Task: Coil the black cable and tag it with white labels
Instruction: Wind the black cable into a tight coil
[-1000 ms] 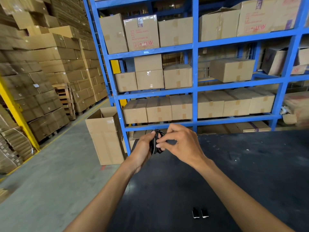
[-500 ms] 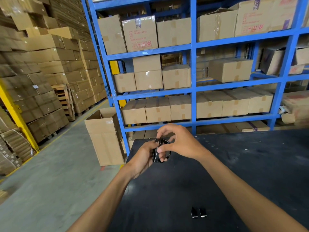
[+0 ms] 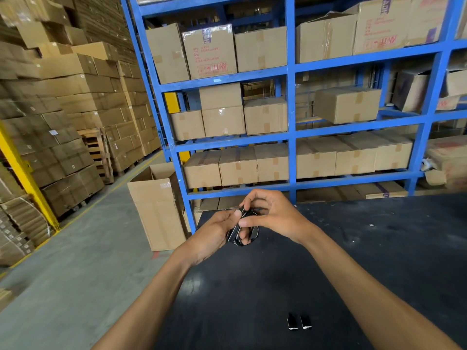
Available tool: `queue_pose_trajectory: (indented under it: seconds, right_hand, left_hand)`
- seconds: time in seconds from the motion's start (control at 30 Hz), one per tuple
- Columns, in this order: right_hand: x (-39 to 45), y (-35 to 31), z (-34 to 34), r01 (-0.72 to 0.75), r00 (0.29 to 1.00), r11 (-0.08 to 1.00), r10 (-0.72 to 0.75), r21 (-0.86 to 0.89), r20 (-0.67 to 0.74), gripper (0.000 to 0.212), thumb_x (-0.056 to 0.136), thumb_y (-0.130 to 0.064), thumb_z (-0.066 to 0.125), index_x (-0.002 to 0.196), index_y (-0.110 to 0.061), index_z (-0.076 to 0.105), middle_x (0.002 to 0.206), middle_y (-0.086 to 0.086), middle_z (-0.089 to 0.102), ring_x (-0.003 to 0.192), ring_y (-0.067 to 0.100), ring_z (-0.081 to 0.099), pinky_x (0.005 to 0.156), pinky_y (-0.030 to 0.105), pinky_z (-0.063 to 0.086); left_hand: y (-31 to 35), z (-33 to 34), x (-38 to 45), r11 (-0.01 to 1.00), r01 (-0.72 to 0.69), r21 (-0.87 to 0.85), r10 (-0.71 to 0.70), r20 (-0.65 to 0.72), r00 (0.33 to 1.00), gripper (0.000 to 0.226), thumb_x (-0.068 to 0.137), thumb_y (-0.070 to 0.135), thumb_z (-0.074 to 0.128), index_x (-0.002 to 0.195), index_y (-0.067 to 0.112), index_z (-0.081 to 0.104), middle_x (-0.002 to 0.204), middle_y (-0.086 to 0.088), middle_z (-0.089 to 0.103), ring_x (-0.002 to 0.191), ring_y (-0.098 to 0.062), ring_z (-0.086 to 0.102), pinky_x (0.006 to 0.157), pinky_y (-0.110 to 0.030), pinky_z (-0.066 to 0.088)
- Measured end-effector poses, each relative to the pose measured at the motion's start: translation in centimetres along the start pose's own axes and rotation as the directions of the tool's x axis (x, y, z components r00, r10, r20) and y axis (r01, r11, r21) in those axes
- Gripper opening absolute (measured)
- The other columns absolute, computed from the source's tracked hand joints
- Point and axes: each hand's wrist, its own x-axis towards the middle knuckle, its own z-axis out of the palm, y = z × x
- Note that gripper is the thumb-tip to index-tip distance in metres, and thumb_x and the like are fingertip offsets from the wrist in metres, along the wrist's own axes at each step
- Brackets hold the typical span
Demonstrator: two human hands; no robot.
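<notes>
A small coil of black cable [image 3: 254,233] hangs in the air over the far left part of the black table [image 3: 353,261]. My left hand [image 3: 214,233] grips the coil from the left, thumb on top. My right hand [image 3: 271,214] pinches the coil's upper part between thumb and forefinger, the other fingers curled above it. Most of the coil is hidden between the two hands. No white label shows on the cable.
Two small black pieces with white ends [image 3: 299,322] lie side by side on the table near me. An open cardboard box [image 3: 156,205] stands on the floor left of the table. Blue shelving [image 3: 290,107] full of boxes rises behind it.
Both hands have dropped a little toward the table with the coil. The right hand's fingers have shifted on the coil's top. The view has tilted slightly.
</notes>
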Motion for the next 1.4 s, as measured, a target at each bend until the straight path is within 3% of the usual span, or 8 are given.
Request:
queue_pose_trajectory:
  seconds: [0.1,0.23,0.43,0.63,0.87,1.0,1.2,1.4]
  right_hand:
    - [0.2,0.2,0.4,0.014,0.999,1.000,-0.015,-0.025,-0.049,0.022,0.074,-0.021,0.086,0.077,-0.026,0.065,0.085,-0.003,0.073,0.091,0.014,0.072,0.083,0.024,0.056]
    - [0.4,0.3,1.2,0.055,0.994,0.998,-0.054,0.015,-0.094,0.022,0.077,-0.018,0.084,0.075,-0.028,0.065,0.086,0.002,0.072,0.092,0.019,0.072,0.088,0.026,0.057]
    - [-0.2,1.0,1.2,0.033,0.996,0.963,-0.009,0.267,-0.094,0.028,0.082,-0.012,0.081,0.104,-0.017,0.064,0.110,0.002,0.074,0.107,0.023,0.070,0.096,0.034,0.056]
    - [-0.8,2.2,3.2,-0.043,0.999,0.943,0.044,0.330,0.003,0.052,0.076,-0.028,0.084,0.122,-0.039,0.062,0.120,0.003,0.073,0.117,0.018,0.067,0.090,0.029,0.057]
    - [-0.8,2.8,5.2,-0.045,0.989,0.896,0.101,0.443,-0.104,0.047,0.079,-0.025,0.080,0.123,-0.021,0.063,0.108,0.014,0.076,0.098,0.034,0.072,0.079,0.035,0.060]
    - [-0.7,3.4,5.4,-0.046,0.979,0.859,0.141,0.510,-0.149,0.038,0.089,-0.007,0.072,0.126,-0.007,0.062,0.117,0.023,0.071,0.112,0.045,0.066,0.101,0.056,0.052]
    - [-0.5,3.2,5.8,-0.035,0.944,0.875,0.188,0.483,-0.273,0.027,0.090,-0.001,0.070,0.114,-0.011,0.068,0.111,0.008,0.077,0.106,0.021,0.073,0.092,0.032,0.058]
    - [-0.3,3.5,5.9,-0.021,0.861,0.925,0.209,0.378,-0.463,0.012,0.091,-0.002,0.070,0.103,-0.003,0.067,0.094,0.010,0.078,0.083,0.014,0.075,0.077,0.029,0.061]
  left_hand:
    - [0.2,-0.1,0.2,0.991,0.004,0.137,0.004,-0.058,0.998,0.053,0.104,0.044,0.032,0.063,0.024,0.060,0.060,0.001,0.057,0.064,-0.014,0.059,0.073,-0.018,0.047]
    - [0.2,-0.3,0.4,1.000,0.009,0.013,-0.008,-0.089,0.996,0.047,0.103,0.041,0.036,0.066,0.025,0.057,0.056,0.007,0.040,0.052,-0.012,0.039,0.065,-0.030,0.049]
    - [-0.6,-1.2,-0.1,0.983,-0.042,-0.178,0.021,-0.115,0.993,0.041,0.099,0.044,0.038,0.075,0.015,0.054,0.054,0.011,0.026,0.045,-0.008,0.025,0.052,-0.023,0.042]
    - [-0.7,-1.4,0.0,0.949,-0.111,-0.296,0.044,-0.226,0.973,0.043,0.097,0.045,0.041,0.063,0.023,0.053,0.048,0.013,0.025,0.040,-0.006,0.020,0.043,-0.020,0.035]
    - [-0.4,-0.3,0.5,0.963,-0.100,-0.252,-0.037,-0.488,0.872,0.059,0.101,0.034,0.038,0.043,0.025,0.043,0.039,0.010,0.026,0.033,-0.008,0.021,0.034,-0.019,0.027]
    - [-0.2,0.0,1.3,0.972,-0.083,-0.221,-0.059,-0.565,0.823,0.058,0.097,0.033,0.043,0.039,0.025,0.045,0.041,0.010,0.030,0.033,-0.008,0.022,0.034,-0.019,0.027]
    - [-0.7,0.9,2.7,0.999,-0.026,0.024,0.035,-0.687,0.726,0.049,0.088,0.048,0.043,0.050,0.018,0.051,0.041,-0.001,0.044,0.033,-0.016,0.037,0.040,-0.022,0.032]
    - [-0.7,1.4,3.3,0.999,-0.012,0.033,0.029,-0.611,0.791,0.059,0.091,0.067,0.040,0.052,0.024,0.046,0.049,-0.004,0.055,0.037,-0.015,0.045,0.040,-0.022,0.041]
